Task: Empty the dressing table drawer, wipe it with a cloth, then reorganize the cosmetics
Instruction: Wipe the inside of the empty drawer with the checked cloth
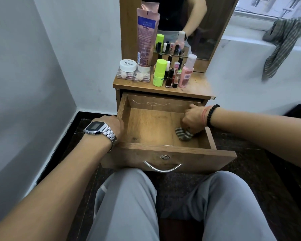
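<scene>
Nearest the camera, the person's knees in grey trousers (129, 206) sat just short of the drawer front, whose metal handle (162, 166) hung above the gap between them. The drawer (146, 126) stood pulled well out of the dressing table (195, 87), its front panel overhanging both side walls.

The left hand (114, 125), with a silver watch (98, 130) on its wrist, gripped the drawer's left wall from outside, fingers curled over the top edge. The right hand (194, 119), wearing a black bead bracelet (212, 115), was inside the drawer against the right wall, fingers bent downward and clutching a striped grey cloth (183, 133) that pressed on the drawer floor near the front right corner. The remaining floor, from the cloth across to the left wall and back to the scratched rear panel, showed only bare wood.

Beyond the drawer, the cosmetics stood on the table top: a clear case (133, 75) carrying a white jar (128, 65) and an upright pink tube (146, 37) at the left, then a lime-green bottle (159, 72), small nail polish bottles (169, 78) and a pink spray bottle (187, 72) clustered at the middle. The top's right part lay bare up to its edge. A mirror (198, 23) rose behind them, and a striped garment (283, 42) hung on the far right ledge.
</scene>
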